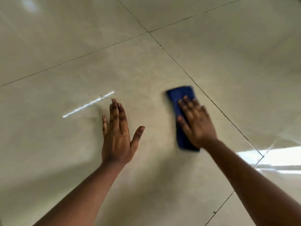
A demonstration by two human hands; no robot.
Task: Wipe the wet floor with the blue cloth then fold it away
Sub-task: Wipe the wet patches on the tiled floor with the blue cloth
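I note right hand (196, 123) flat, fingers straight, pressing folded blue cloth (180, 98) on tiled floor (228, 62); left hand (118, 136) spread flat, braced. Risk: palm slipping on wet tile, cloth bunching

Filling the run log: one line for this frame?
phase: wiping | right hand: flat, pressing folded blue cloth on glossy beige tiled floor | left hand: open, flat, fingers straight | cloth: motion-blurred
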